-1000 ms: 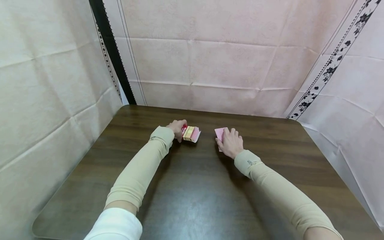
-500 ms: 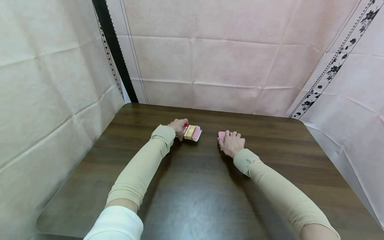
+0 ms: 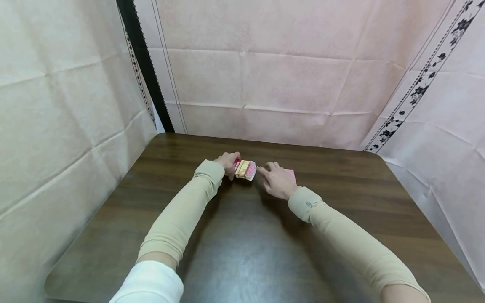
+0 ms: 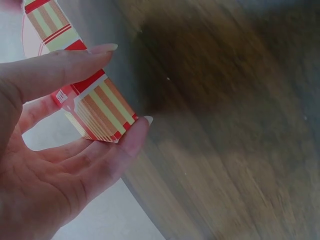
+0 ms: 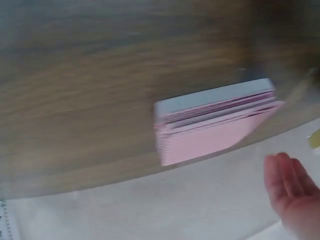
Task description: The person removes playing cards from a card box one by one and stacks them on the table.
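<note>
My left hand (image 3: 227, 163) grips a red and yellow striped card box (image 3: 245, 169) just above the table. In the left wrist view, the thumb presses one face of the box (image 4: 107, 102) and the fingers wrap its lower end. The box's pink-patterned open end faces right. My right hand (image 3: 279, 183) has its fingertips right at that end, the fingers nearly straight. A stack of pink-backed playing cards (image 3: 291, 174) lies beside the right hand, partly hidden by it. In the right wrist view, the stack (image 5: 212, 142) has slightly uneven edges, apart from the fingers.
The dark wooden table (image 3: 235, 235) has rounded corners. Pale cloth (image 3: 280, 80) hangs behind it and at both sides, with a black strip (image 3: 145, 63) at the back left and a floral border on the right.
My right hand has let go of the card stack and moved left to the open end of the box. The left hand still holds the box, shifted slightly right.
</note>
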Demonstrator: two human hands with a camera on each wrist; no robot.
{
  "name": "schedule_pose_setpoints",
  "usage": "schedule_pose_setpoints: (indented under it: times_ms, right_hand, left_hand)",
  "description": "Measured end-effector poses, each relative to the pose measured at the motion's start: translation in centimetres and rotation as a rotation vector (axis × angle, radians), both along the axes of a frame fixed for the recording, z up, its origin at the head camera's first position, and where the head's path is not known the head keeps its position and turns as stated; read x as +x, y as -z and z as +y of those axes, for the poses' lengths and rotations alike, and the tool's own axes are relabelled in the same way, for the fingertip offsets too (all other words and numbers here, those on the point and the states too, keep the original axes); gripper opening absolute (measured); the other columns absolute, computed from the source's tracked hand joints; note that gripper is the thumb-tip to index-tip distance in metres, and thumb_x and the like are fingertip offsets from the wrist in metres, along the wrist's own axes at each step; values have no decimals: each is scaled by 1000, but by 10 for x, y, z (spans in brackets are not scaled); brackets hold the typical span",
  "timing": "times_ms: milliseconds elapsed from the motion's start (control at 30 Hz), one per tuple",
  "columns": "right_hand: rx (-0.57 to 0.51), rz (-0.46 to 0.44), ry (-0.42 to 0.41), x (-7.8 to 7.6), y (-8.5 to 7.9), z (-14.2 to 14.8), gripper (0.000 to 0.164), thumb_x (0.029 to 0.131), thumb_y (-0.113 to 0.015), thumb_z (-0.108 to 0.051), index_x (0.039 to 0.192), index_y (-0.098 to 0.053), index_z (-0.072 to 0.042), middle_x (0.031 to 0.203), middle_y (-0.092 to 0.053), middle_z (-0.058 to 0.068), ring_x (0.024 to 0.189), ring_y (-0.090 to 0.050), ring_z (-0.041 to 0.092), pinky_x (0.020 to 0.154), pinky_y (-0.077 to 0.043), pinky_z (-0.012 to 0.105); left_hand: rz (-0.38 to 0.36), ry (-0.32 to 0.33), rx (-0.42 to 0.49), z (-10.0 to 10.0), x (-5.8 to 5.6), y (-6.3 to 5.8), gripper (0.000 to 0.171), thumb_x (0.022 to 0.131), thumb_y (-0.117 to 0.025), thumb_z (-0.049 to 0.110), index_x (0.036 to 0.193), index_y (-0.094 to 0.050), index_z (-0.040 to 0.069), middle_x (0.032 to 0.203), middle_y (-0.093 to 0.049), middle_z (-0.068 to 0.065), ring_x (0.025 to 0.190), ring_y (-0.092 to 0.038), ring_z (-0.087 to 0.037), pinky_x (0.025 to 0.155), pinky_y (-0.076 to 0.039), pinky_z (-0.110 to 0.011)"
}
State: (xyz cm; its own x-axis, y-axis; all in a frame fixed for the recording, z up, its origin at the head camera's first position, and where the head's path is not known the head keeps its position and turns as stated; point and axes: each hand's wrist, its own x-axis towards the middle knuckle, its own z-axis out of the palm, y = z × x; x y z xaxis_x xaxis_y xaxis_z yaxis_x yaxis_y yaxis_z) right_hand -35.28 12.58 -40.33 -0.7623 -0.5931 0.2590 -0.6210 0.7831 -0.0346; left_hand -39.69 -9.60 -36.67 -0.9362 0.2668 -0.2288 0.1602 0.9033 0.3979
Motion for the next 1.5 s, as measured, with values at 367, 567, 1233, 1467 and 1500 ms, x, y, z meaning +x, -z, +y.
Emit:
schedule_pose_setpoints:
  times_ms: [367,567,1233,1467,1500]
  right_hand:
    - [105,-138,35,-1,7,-19,39,87,-55,-13,125,-53,-18,151,-21,34,124,-44,49,93,-45,61]
    - [50,-140,36,0,4,-19,40,88,-61,-19,127,-59,-13,151,-27,30,124,-44,44,95,-44,59]
    - [-6,-102,120,5,1,7,53,84,-68,-32,129,-50,-11,111,-51,17,99,-52,31,85,-44,46]
    - [-53,25,390,-3,9,25,58,87,-63,-47,123,-49,-5,104,-54,22,96,-56,38,80,-44,51]
    - [-54,27,432,-4,9,27,57,87,-62,-48,121,-50,-4,102,-54,22,96,-56,39,79,-45,51]
  left_hand:
    - [38,74,-1,18,-3,5,76,63,-83,-6,127,-47,15,126,-51,-14,112,-48,-27,93,-47,-43]
    - [21,46,-20,10,-2,2,73,65,-82,-5,126,-47,16,125,-49,-15,114,-47,-27,93,-45,-43]
    - [-14,-6,-4,-2,-1,6,75,67,-82,-2,129,-44,14,129,-46,-16,118,-44,-30,99,-42,-46]
    - [-13,-28,-5,-7,-1,6,74,68,-81,-1,129,-43,14,128,-47,-16,117,-44,-31,99,-42,-47]
    - [-10,-27,-2,-7,-1,6,74,67,-82,-1,129,-43,14,128,-47,-16,117,-44,-30,99,-41,-47]
